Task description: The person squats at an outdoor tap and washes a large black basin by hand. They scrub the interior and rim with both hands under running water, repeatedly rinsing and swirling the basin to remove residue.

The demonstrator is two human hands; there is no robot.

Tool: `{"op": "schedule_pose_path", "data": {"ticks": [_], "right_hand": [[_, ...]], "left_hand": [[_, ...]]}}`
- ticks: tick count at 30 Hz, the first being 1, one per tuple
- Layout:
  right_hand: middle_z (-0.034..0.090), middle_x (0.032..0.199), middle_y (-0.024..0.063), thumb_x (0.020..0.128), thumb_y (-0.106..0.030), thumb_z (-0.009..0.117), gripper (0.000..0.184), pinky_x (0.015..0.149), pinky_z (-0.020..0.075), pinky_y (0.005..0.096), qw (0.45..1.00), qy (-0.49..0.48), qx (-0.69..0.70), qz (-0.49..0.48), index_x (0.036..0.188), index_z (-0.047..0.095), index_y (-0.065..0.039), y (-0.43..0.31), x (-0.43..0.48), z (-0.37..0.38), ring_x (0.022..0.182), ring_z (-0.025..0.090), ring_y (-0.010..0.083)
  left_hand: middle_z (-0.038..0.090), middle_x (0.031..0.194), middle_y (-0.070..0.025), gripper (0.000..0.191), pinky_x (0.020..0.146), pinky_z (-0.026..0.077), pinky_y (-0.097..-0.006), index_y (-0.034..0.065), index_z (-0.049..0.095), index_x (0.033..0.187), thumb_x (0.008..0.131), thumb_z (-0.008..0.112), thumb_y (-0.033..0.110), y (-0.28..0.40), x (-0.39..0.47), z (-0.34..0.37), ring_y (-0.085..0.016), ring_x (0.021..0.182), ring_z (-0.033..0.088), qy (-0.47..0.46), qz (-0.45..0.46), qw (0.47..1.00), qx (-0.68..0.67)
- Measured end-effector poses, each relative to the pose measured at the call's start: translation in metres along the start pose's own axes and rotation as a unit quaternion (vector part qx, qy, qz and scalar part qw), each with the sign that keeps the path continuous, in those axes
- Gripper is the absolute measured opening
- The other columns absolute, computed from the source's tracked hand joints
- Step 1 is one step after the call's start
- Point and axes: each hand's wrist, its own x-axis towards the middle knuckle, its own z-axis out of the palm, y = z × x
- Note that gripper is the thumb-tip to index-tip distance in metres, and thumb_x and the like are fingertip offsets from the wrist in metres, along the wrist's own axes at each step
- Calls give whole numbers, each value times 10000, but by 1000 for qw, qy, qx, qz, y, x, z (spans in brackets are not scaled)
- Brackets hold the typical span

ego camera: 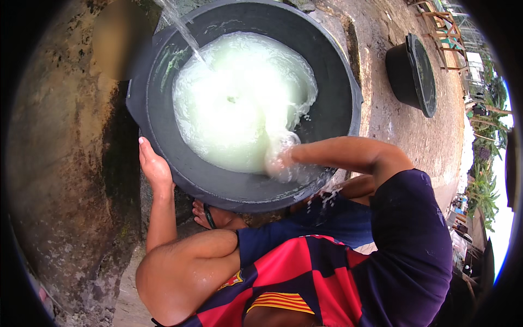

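Note:
A large round black plastic tub (249,194) stands before me, tilted, with pale, overexposed water (220,135) swirling in it. Into it, from the upper left, falls a clear stream of water (182,28). My left hand (156,165) holds the tub's outer side at the lower left, its fingers straight and close together. My right hand (282,161) is inside the tub near its lower right wall, blurred and wrapped in splashing water. Whether those fingers grip anything is hidden. Drops (325,196) spill over the rim near my knee.
A stained concrete wall or ledge (69,163) runs along the left. Another black tub (408,75) stands on the concrete ground (408,131) to the right, with a wooden frame (445,41) beyond it. My sandalled foot (216,216) is close under the tub's near edge.

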Motion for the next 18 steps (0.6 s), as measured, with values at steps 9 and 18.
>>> {"op": "schedule_pose_path", "data": {"ticks": [9,18], "right_hand": [[197,1569,302,993,-288,506,686,1206,178,445,679,618,313,-245,1505,231,76,-237,88,-125,1455,208,456],[250,1564,261,1033,-327,463,597,1202,204,495,858,356,106,-356,1516,295,-18,-159,11,18,1463,237,408]], "left_hand": [[565,1337,-150,583,1032,405,-328,-107,503,1333,1074,388,403,7,-5,12,-210,1192,544,25,-16,1000,0],[601,1262,-162,563,1001,420,-345,-93,526,1289,1077,378,407,-8,10,-11,-246,1130,570,4,0,1000,-18]]}}
